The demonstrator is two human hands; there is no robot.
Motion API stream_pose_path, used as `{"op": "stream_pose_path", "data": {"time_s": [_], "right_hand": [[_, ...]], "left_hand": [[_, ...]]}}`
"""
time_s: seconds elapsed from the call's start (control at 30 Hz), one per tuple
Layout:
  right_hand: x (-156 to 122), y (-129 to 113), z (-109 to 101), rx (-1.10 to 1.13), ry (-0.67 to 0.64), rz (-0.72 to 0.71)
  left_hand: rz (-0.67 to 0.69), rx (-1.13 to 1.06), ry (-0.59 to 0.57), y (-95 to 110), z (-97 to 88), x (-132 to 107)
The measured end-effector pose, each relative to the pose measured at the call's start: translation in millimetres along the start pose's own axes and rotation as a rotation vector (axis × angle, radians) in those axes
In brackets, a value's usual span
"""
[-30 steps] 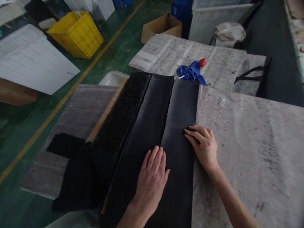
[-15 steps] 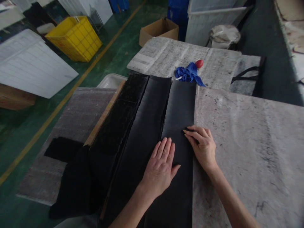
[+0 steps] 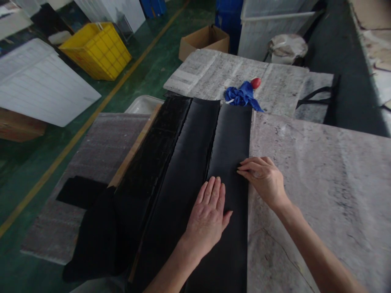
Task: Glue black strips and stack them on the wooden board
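My left hand lies flat, palm down, fingers stretched out, across the inner edge of a long smooth black strip. It also reaches over the gap towards a second black strip beside it. Over the right edge of the first strip, my right hand is closed, thumb and fingertips pinched together. Whatever the pinch holds is too small to make out. Further left lies a shinier, rougher black strip, bordered by a narrow wooden edge.
A pale stained board lies to the right. Beyond the strips are a blue cloth and a red ball-like object. A cardboard box, yellow crate and white bin stand farther off. Black cloth hangs at lower left.
My right hand has shifted slightly right, its forearm swinging outward, and its fingertips have drawn closer together. My left hand stays flat in nearly the same place.
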State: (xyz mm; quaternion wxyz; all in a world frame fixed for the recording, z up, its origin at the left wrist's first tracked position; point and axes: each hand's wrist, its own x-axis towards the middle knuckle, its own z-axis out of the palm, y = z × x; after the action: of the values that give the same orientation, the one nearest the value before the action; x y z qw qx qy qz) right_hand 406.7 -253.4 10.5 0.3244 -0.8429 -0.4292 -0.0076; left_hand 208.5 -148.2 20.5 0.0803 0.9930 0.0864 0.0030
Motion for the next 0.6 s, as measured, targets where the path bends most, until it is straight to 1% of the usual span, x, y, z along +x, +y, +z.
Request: {"op": "stream_pose_path", "data": {"time_s": [0.1, 0.3, 0.5, 0.6], "right_hand": [[1, 3, -2, 0.01, -0.005, -0.051], [5, 5, -7, -0.002, -0.067, -0.081], [12, 9, -15, 0.0, -0.172, -0.111], [16, 4, -19, -0.097, -0.259, -0.089]], "left_hand": [[0.004, 0.005, -0.007, -1, 1.6, 0], [0.013, 0.027, -0.007, -1, 2.9, 1], [0.023, 0.037, 0.0, -2, 1.1, 2], [0.025, 0.037, 0.003, -1, 2.3, 1]]}}
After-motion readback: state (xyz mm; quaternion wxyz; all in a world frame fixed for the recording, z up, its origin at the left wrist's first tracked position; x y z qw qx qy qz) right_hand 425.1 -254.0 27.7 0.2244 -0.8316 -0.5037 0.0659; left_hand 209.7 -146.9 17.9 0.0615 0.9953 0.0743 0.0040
